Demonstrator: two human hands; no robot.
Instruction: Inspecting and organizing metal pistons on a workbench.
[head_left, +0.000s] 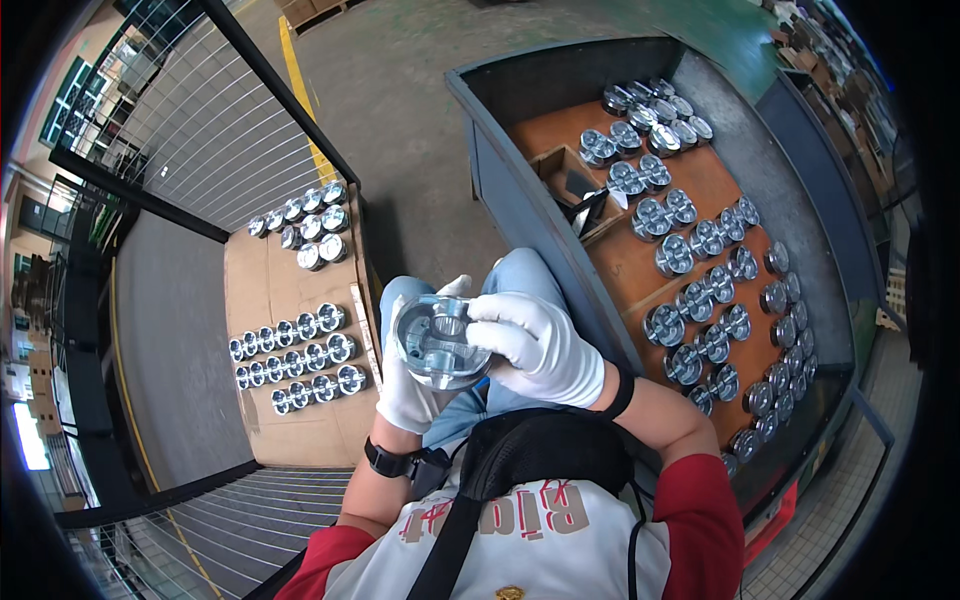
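Note:
A shiny metal piston (440, 340) is held up in front of my lap, its hollow underside with the pin bosses facing me. My left hand (405, 385), in a white glove, wraps round its left side and lower edge. White-gloved too, my right hand (530, 345) closes on the piston's right side, fingers bent over the rim. To my left, rows of similar pistons (305, 355) stand on a cardboard sheet (290, 435). On my right, many more pistons (700, 300) stand in groups on the brown board of a grey metal bin.
The grey bin's wall (545, 215) rises close by my right knee. Inside it, a small wooden box (565, 165) holds dark and white items. A wire-mesh cage (210, 120) with black bars surrounds the left side. Yellow lines (300, 90) mark the grey floor.

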